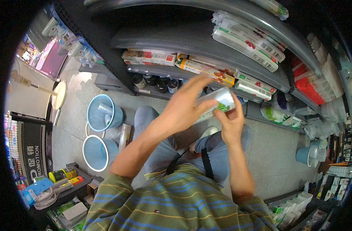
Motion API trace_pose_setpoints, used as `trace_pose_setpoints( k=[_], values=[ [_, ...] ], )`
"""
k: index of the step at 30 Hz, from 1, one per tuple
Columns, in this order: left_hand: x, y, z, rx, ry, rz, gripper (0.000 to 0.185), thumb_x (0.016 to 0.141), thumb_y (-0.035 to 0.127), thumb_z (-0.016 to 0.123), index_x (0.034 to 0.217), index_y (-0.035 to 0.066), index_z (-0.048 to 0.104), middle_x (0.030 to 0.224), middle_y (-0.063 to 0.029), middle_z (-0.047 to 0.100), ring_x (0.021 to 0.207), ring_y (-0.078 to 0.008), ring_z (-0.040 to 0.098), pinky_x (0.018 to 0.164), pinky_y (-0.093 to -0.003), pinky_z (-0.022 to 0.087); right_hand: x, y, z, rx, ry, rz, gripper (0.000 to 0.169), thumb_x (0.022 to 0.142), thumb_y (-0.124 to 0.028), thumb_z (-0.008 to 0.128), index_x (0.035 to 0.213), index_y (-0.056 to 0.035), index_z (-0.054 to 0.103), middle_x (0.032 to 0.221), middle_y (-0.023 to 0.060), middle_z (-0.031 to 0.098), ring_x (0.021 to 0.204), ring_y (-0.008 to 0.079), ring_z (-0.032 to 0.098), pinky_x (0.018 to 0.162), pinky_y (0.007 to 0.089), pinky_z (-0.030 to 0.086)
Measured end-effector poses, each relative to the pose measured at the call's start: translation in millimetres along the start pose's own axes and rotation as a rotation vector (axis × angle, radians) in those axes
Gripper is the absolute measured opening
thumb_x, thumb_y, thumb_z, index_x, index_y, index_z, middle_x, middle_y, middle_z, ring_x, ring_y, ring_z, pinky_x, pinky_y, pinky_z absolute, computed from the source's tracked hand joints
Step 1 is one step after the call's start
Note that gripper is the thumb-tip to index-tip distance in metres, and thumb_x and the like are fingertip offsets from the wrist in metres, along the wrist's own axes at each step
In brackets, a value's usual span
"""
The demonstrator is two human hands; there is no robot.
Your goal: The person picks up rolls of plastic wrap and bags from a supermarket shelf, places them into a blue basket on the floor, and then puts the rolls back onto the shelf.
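A clear-wrapped roll pack [223, 97] with green print is held up in front of the lower shelves, over my knees. My right hand [233, 122] grips its right end, with the thumb on the near face and fingers around the far side. Over the left part of the pack is my left hand [180, 108], blurred. Its fingers are stretched out and apart, and its thumb lies across or just above the wrapper. Part of the pack is hidden behind this hand.
Boxed rolls [206, 70] and white packs [248, 46] line the shelves ahead. Jars [157, 83] stand on the bottom shelf. Two blue plastic baskets [96, 153] and another clear roll [124, 137] are on the floor at left. Merchandise [292, 206] sits behind me at right.
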State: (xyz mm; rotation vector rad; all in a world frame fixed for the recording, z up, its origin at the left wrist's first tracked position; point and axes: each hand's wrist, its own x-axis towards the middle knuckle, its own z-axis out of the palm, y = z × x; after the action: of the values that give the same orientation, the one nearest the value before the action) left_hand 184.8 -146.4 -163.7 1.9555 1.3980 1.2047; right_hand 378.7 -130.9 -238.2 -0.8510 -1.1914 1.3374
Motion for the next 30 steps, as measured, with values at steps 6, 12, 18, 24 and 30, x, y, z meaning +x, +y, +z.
trace_pose_setpoints(
  k=[6,12,18,24,30],
  values=[
    [-42,-21,0,-0.572,0.722,-0.269,0.045,0.102,0.017,0.051,0.141,-0.004,0.045,0.144,-0.0198,0.047,0.136,-0.0261,0.042,0.114,-0.037,0.031,12,-22,-12,0.336,0.316,-0.038,0.05,0.089,-0.003,0.068,0.133,-0.007,0.045,0.119,0.0064,0.057,0.105,0.0181,0.059,0.089,0.039,0.053],
    [-49,-13,39,-0.44,0.562,-0.401,0.051,0.106,0.026,0.041,0.145,-0.006,0.038,0.14,-0.0147,0.051,0.129,-0.0193,0.046,0.109,-0.0311,0.032,7,-31,0,0.389,0.345,-0.052,0.044,0.093,-0.011,0.066,0.132,-0.0078,0.047,0.12,0.0051,0.057,0.111,0.0182,0.055,0.093,0.0417,0.049],
    [-31,-17,28,-0.523,0.672,-0.241,0.044,0.106,0.021,0.044,0.142,-0.005,0.044,0.137,-0.0114,0.054,0.125,-0.0152,0.048,0.106,-0.0286,0.035,-2,-31,-19,0.085,0.342,-0.095,0.042,0.095,-0.011,0.064,0.133,0.0033,0.052,0.125,0.0069,0.058,0.114,0.0157,0.054,0.099,0.032,0.042],
    [9,4,23,-0.504,0.686,0.057,0.041,0.103,0.015,0.049,0.139,-0.004,0.048,0.14,-0.0139,0.052,0.128,-0.0184,0.048,0.108,-0.0307,0.034,18,-74,-29,-0.103,0.356,-0.36,0.04,0.094,-0.007,0.063,0.131,0.008,0.054,0.121,0.0089,0.061,0.109,0.0151,0.057,0.098,0.0291,0.042],
    [50,52,17,-0.602,0.706,0.027,0.038,0.102,0.014,0.054,0.135,-0.006,0.052,0.129,-0.0123,0.06,0.116,-0.0143,0.056,0.101,-0.0275,0.042,34,-130,-34,-0.137,0.434,-0.479,0.046,0.094,-0.006,0.064,0.134,0.0102,0.049,0.123,0.0134,0.062,0.109,0.0166,0.059,0.096,0.0294,0.045]
  ],
)
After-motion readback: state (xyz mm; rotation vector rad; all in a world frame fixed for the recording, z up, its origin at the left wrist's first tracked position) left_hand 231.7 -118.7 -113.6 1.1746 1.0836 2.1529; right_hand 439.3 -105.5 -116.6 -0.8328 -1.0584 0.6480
